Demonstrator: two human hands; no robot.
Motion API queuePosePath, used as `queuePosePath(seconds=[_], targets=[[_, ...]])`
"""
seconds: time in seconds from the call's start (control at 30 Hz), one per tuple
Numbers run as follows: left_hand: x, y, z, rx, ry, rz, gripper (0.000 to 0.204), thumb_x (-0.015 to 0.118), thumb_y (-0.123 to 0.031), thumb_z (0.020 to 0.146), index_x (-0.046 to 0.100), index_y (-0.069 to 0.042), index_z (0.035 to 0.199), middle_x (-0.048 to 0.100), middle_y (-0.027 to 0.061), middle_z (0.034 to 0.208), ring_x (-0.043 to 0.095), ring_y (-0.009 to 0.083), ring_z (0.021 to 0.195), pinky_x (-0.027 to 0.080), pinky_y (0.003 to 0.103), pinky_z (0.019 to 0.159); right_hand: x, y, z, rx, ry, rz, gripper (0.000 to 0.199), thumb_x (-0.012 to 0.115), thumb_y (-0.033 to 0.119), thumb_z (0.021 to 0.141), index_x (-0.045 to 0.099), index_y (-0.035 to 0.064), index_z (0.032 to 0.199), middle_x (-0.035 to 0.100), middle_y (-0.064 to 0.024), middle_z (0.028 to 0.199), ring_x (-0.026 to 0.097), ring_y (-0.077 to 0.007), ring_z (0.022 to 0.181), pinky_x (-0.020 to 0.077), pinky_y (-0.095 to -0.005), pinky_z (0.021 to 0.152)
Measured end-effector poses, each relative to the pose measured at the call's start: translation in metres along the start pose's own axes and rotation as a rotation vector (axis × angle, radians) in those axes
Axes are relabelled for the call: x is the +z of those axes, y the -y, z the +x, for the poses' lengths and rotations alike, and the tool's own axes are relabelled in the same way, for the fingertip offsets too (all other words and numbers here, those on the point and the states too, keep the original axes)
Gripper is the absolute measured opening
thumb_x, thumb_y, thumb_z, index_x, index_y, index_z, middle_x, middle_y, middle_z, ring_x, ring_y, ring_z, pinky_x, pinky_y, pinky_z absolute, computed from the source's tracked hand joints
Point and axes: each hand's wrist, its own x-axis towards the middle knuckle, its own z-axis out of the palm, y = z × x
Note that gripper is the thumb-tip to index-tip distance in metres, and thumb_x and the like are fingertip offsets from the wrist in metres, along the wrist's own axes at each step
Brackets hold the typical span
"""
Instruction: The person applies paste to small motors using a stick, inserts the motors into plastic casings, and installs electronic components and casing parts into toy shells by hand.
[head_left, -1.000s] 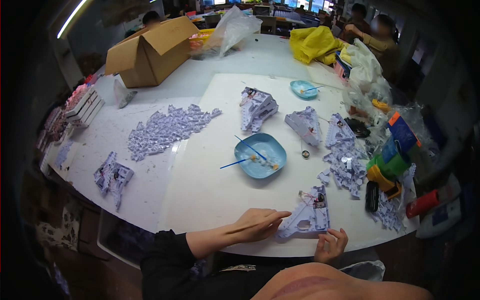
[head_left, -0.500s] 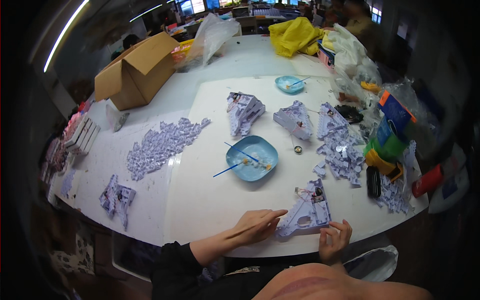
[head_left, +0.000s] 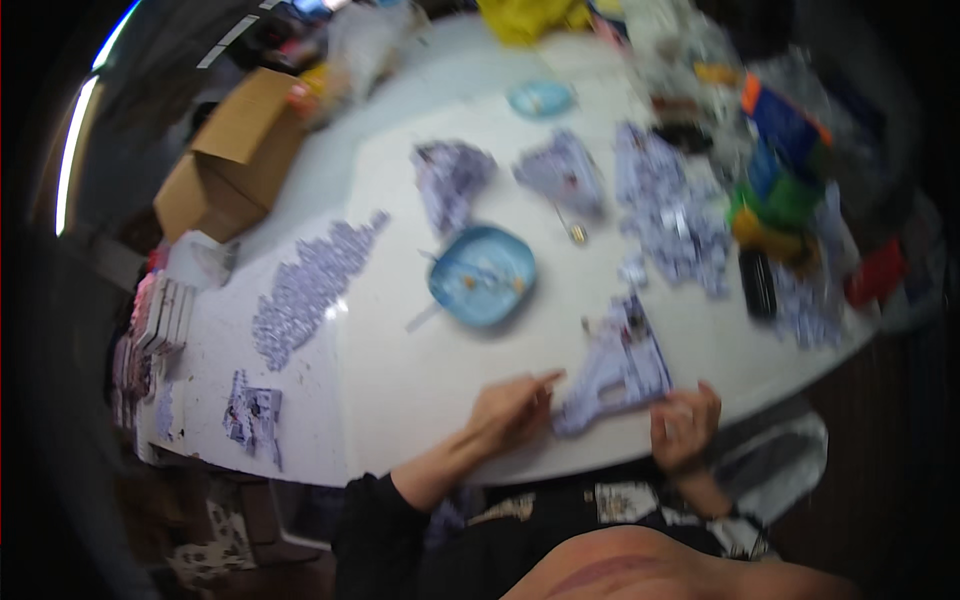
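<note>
A triangular pale lavender plastic housing (head_left: pixel 625 375) lies on the table in front of me, with an oval cut-out and small dark parts and thin wires near its far end. To its left is my left hand (head_left: pixel 508 412), index finger stretched toward it and holding nothing that I can see. Beside the housing's near right corner is my right hand (head_left: pixel 687 425), fingers loosely bent and apart; blur hides whether they touch it. Beyond the housing sits a blue bowl (head_left: pixel 482 312) with thin blue sticks and pale lumps in it.
Two similar housings (head_left: pixel 452 180) lie farther back, and a small round part hangs by a wire from one. Loose lavender pieces are heaped left (head_left: pixel 312 285) and right (head_left: pixel 675 225). A cardboard box (head_left: pixel 232 150), a smaller blue dish (head_left: pixel 541 98) and a black case (head_left: pixel 757 284) surround them.
The whole view has shifted and tilted, and it is blurred. My right hand has moved closer in beside the housing's corner; my left hand stays to its left.
</note>
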Motion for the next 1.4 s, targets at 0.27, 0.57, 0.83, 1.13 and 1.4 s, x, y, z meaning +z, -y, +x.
queuePosePath(seconds=[0.27,0.57,0.83,1.13,1.4], targets=[[-0.014,-0.001,0.015,-0.086,-0.112,0.089,0.044,0.062,0.014,0.084,0.064,-0.001,0.125,0.067,0.0077,0.087,0.065,0.0124,0.074,0.053,0.026,0.071,0.006,0.0,0.017,0.024,-0.027,0.041,0.015,0.08,0.022,0.078,0.069,0.0158,0.086,0.066,-0.0005,0.102,0.063,-0.0188,0.093,0.0474,-0.0453,0.098],[-0.005,-0.037,0.034,0.038,0.051,0.071,0.034,0.07,0.005,0.081,0.067,-0.004,0.114,0.067,0.0114,0.088,0.068,0.0258,0.076,0.055,0.035,0.068,0.007,0.002,0.011,0.015,-0.012,0.067,0.021,0.085,0.024,0.075,0.069,0.0158,0.088,0.066,0.0011,0.102,0.062,-0.0192,0.094,0.0495,-0.0436,0.096],[0.003,-0.027,0.088,-0.045,0.037,0.207,0.035,0.069,-0.007,0.091,0.062,-0.005,0.125,0.065,0.0154,0.107,0.067,0.0271,0.099,0.053,0.036,0.087,0.005,0.003,0.012,-0.014,0.001,0.117,0.029,0.085,0.018,0.073,0.069,0.013,0.096,0.066,-0.0039,0.103,0.061,-0.0247,0.096,0.0509,-0.0401,0.088],[0.021,-0.001,0.139,0.039,0.006,0.18,0.03,0.062,-0.011,0.096,0.064,-0.008,0.127,0.067,0.0129,0.113,0.068,0.0241,0.103,0.055,0.036,0.09,0.005,0.001,0.02,0.108,-0.052,0.189,0.032,0.084,0.016,0.075,0.067,0.0144,0.102,0.062,-0.003,0.096,0.059,-0.0236,0.087,0.05,-0.0345,0.074],[0.017,0.009,0.166,-0.19,0.438,-0.011,0.026,0.063,-0.015,0.097,0.068,-0.011,0.123,0.071,0.0074,0.089,0.064,0.0142,0.075,0.054,0.031,0.073,0.001,-0.003,0.011,0.047,-0.023,0.247,0.028,0.083,0.024,0.078,0.07,0.0137,0.101,0.063,-0.0035,0.096,0.058,-0.0232,0.086,0.0486,-0.034,0.074]])
